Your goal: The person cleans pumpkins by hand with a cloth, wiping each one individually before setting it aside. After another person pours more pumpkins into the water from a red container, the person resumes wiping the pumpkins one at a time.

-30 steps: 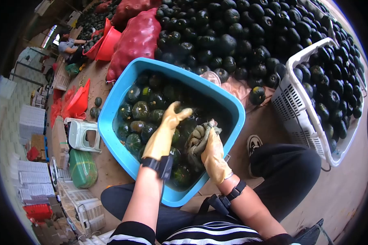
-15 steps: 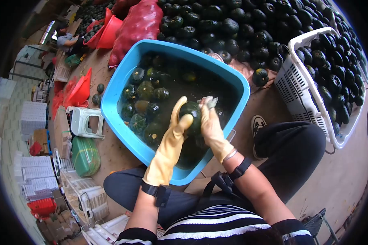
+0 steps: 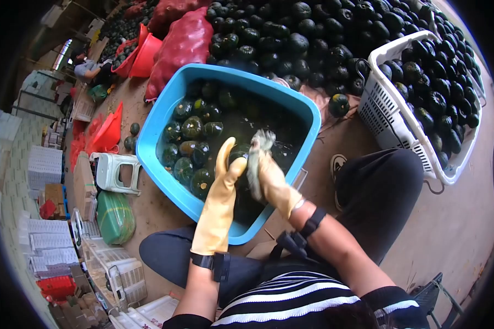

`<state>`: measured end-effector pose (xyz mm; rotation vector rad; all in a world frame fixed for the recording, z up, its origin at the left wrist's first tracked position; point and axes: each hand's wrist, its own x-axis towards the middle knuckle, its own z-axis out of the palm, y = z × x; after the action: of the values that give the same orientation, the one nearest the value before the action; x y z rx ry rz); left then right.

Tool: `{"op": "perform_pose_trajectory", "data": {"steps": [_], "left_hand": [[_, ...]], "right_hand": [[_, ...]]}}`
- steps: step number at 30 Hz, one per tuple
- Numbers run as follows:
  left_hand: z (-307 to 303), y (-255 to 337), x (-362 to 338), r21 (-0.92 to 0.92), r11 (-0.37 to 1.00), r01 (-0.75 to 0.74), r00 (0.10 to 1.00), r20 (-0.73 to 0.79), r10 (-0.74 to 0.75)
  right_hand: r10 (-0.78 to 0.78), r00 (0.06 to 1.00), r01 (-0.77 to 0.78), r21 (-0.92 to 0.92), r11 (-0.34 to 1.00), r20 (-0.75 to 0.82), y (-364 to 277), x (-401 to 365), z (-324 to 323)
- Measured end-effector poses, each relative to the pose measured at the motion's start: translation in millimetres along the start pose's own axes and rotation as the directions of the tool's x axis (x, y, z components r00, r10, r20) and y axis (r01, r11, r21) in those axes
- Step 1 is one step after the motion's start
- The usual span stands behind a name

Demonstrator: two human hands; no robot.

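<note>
My left hand point(image 3: 223, 183), in a long yellow rubber glove, grips a dark green squash point(image 3: 239, 150) over the water. Much of that squash is hidden behind the thumb and a cloth. My right hand point(image 3: 275, 183), also in a yellow glove, is closed on a wet grey-white cloth point(image 3: 254, 167) held against or just beside the squash's right side. Both hands are inside a blue tub point(image 3: 164, 174) of murky water. Several more squashes point(image 3: 192, 128) sit in the water along the tub's left side.
A big heap of dark squashes point(image 3: 291, 41) lies beyond the tub, with a full red mesh sack point(image 3: 182, 46) on its left. At right stands a white crate point(image 3: 389, 109) heaped with squashes. A white stool point(image 3: 108, 174) and a red basin point(image 3: 108, 129) are at left; a person point(image 3: 88, 68) sits farther back.
The cloth, earlier bunched at my right fingertips, now hangs spread along the squash's right side. My right hand has moved slightly left and down. The whole view has shifted a little.
</note>
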<state>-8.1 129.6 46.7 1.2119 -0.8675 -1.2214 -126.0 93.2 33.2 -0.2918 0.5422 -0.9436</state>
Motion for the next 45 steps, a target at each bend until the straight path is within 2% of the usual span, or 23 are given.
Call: {"op": "perform_pose_trajectory", "data": {"steps": [1,2,3,4,6,7,10,11,14,16,19,20,21,23,24,27,30,31,35,37,41,43,45], "left_hand": [[-20,-17,10,0.26,0.956,-0.134,0.99,-0.001,0.139],[-17,2,4,0.541,0.841,-0.024,0.999,0.035,0.006],[-14,22,-2,0.836,0.547,0.035,0.996,0.017,-0.09],[0,40,-7,0.829,0.558,-0.05,0.992,0.104,-0.065],[13,58,-14,0.801,0.572,-0.176,0.979,0.204,0.016],[16,56,-14,0.599,0.793,-0.111,0.983,0.186,-0.002],[24,10,9,0.397,0.782,-0.481,0.87,0.106,0.482],[14,-1,14,0.56,0.682,-0.472,0.851,0.087,0.518],[20,-6,-6,0.508,0.803,-0.311,0.924,-0.036,0.381],[24,-3,-29,0.326,0.938,-0.121,0.978,-0.125,0.17],[41,41,-27,-0.066,0.991,0.119,0.967,-0.22,-0.131],[33,38,-24,-0.056,0.993,0.1,0.973,-0.203,-0.11],[21,33,-19,-0.046,0.996,0.082,0.98,-0.179,-0.09],[5,36,-22,0.474,0.877,0.077,0.992,-0.125,-0.02],[0,43,-22,0.536,0.834,0.135,0.99,-0.097,-0.098],[-18,52,-19,0.523,0.841,0.138,0.97,0.101,-0.222],[-11,72,-11,0.462,0.884,0.067,0.947,0.25,-0.202],[-4,70,-11,0.307,0.95,0.062,0.971,0.203,-0.129],[10,59,6,0.501,0.843,0.196,0.977,-0.178,-0.121],[1,46,9,0.333,0.922,0.195,0.979,-0.127,-0.161],[34,84,15,0.138,0.99,-0.01,0.999,0.043,0.004],[32,62,30,0.054,0.996,0.077,0.988,-0.135,-0.069],[16,34,51,0.267,0.957,-0.114,0.981,-0.123,0.152]], "right_hand": [[-0.044,0.998,0.047,-0.076,0.996,0.043,24,3,-14],[-0.021,1.0,0.024,-0.157,0.987,0.023,17,1,-13],[0.002,1.0,-0.002,-0.238,0.971,0.003,9,-1,-12],[0.025,1.0,-0.03,-0.315,0.949,-0.017,0,-3,-10],[0.092,0.992,-0.091,-0.017,0.996,0.091,-4,17,-21],[0.235,0.929,-0.297,0.197,0.934,0.285,-27,2,-12],[0.13,0.921,-0.309,0.487,0.817,0.366,12,17,-23],[0.13,0.95,-0.253,0.452,0.855,0.285,12,6,-14],[0.253,0.945,-0.328,0.579,0.747,0.209,6,18,-19],[-0.007,0.991,0.012,0.041,0.999,-0.13,-12,31,-28],[-0.026,0.997,0.035,0.119,0.992,-0.08,-10,11,-14],[-0.226,0.968,0.231,0.032,0.972,-0.109,9,26,-15],[-0.179,0.981,0.182,0.035,0.983,-0.076,20,26,-28],[-0.114,0.992,0.127,-0.267,0.955,0.062,0,2,-11],[-0.076,0.994,0.089,-0.166,0.982,0.084,-4,-1,-6],[0.192,0.98,-0.163,-0.326,0.931,0.057,-32,7,-8],[0.104,0.994,-0.099,-0.164,0.982,0.019,-18,19,-20],[0.062,0.997,-0.058,-0.101,0.993,0.037,-17,16,-19],[-0.008,0.993,0.064,-0.473,0.879,0.118,-10,-2,5],[0.195,0.962,-0.185,-0.072,0.98,0.192,-15,2,-10],[0.346,0.875,-0.461,0.366,0.808,0.338,-20,7,-7],[0.341,0.837,-0.499,0.339,0.797,0.428,-16,15,-15],[0.31,0.824,-0.521,0.421,0.742,0.474,-16,28,-25]]}}
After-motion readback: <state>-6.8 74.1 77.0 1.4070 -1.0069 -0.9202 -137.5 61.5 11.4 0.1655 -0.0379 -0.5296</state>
